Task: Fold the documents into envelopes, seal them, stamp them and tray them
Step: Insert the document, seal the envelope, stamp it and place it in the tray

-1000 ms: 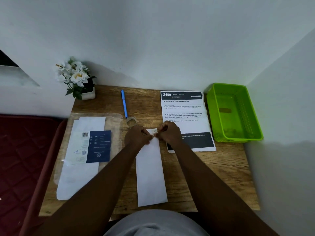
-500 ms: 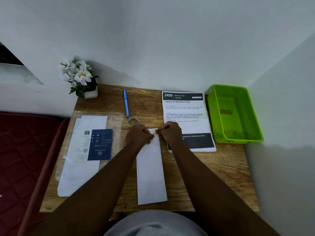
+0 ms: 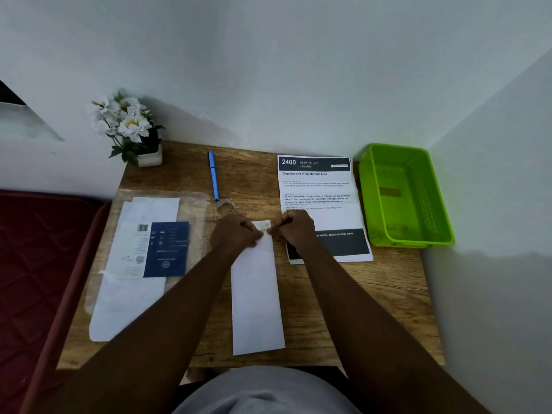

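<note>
At twelve o'clock on the long white envelope [image 3: 257, 294], lying lengthwise at desk centre, a small stamp [image 3: 264, 226] is pinched between the curled fingertips of the left hand [image 3: 236, 234] and right hand [image 3: 295, 231]. Since a second ago both hands have barely shifted; the stamp is still being worked, so stamping is judged unfinished. Whether the stamp is stuck down cannot be told. An unfolded document [image 3: 319, 192] lies at one o'clock, partly covered; the green tray [image 3: 403, 195] stands at two o'clock.
</note>
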